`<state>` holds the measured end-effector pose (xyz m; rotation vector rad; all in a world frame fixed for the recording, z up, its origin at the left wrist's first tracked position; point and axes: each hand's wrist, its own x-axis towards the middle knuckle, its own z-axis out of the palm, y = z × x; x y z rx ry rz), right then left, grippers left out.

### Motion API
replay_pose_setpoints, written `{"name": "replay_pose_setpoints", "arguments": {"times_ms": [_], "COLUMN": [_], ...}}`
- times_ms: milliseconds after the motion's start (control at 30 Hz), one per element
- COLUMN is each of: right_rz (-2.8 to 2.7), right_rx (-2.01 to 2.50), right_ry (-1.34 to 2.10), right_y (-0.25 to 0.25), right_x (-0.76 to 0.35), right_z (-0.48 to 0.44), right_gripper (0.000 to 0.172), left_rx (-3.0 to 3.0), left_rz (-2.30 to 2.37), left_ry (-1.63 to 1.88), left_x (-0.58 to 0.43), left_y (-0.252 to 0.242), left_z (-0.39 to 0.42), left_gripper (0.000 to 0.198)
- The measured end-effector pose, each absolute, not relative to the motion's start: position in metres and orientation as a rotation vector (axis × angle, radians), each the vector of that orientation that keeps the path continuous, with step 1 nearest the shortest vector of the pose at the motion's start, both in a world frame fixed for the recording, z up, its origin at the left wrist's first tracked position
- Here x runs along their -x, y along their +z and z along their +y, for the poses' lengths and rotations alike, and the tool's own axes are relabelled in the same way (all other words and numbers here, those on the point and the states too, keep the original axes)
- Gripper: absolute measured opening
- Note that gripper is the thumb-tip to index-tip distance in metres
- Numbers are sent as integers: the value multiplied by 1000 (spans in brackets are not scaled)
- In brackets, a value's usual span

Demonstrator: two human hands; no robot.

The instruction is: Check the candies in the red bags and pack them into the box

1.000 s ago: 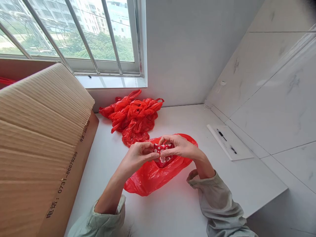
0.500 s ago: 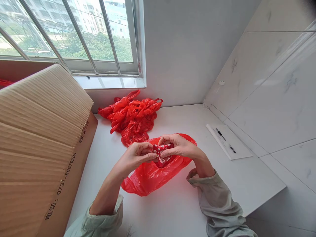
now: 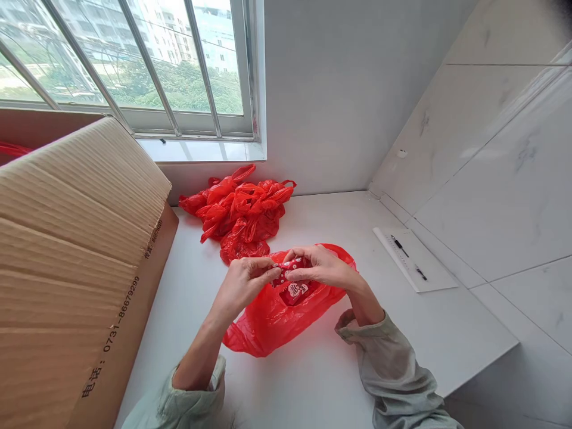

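Both hands meet over a red plastic bag (image 3: 268, 325) lying open on the white counter (image 3: 313, 381). Between them is a small red box (image 3: 295, 285) with white dots and a white label. My left hand (image 3: 245, 283) pinches its left top edge with closed fingers. My right hand (image 3: 319, 268) grips its top from the right, fingers curled over it. The box hangs just above the bag's mouth, its lower part showing below my fingers.
A big open cardboard carton (image 3: 75, 256) with printed numbers fills the left side. A heap of red plastic bags (image 3: 241, 211) lies at the back under the window (image 3: 134, 65). A white ruler with a pen (image 3: 413, 259) lies by the tiled right wall.
My hands have shifted slightly on the box top, and more of the box's labelled face now shows below my fingers. The bag and everything else stay put.
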<state>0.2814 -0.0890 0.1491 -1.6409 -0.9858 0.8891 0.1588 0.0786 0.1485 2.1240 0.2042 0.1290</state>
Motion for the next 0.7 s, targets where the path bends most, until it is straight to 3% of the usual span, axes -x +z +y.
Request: {"name": "replay_pose_setpoints", "arguments": {"times_ms": [233,433,700], "right_rz": [-991,-1029,-984], "right_rx": [1806,1826,1681], "right_ry": [766,772,832], "right_y": [153,155,150], "right_x": [-283,-283,-285], "right_z": [-95,-96,-95], "right_gripper": [19,14,13], "left_rx": [-2148,-2084,-1908], "left_rz": [211,151,206], "left_ry": [193,209,230], "left_x": [-160,-160,-161], "left_y": [146,145,143], "left_z": [73,72,75], "left_gripper": [37,20,24]}}
